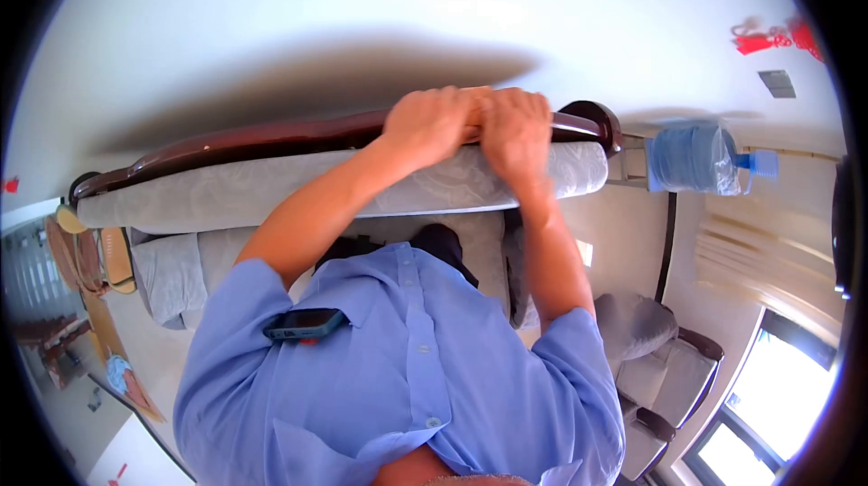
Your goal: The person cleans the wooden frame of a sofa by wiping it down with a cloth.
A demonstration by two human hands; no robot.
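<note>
Side by side at the top of a sofa back, my left hand (427,126) and my right hand (517,132) are both closed. An orange-brown piece (474,115) shows between them and under the fingers. Its kind is mostly hidden, and I cannot tell whether it is cloth or wood. Directly beneath is the glossy dark-red wooden rail (298,132) of the sofa, which runs left and right of my hands. Below the rail lies the grey patterned back cushion (344,186). My forearms reach over this cushion.
A white wall (362,7) rises behind the rail. To the right a blue water jug (692,159) lies on its side in clear plastic. Grey armchairs (665,386) stand lower right, near a bright window. At left are a grey cushion (172,278) and tan slippers (116,258).
</note>
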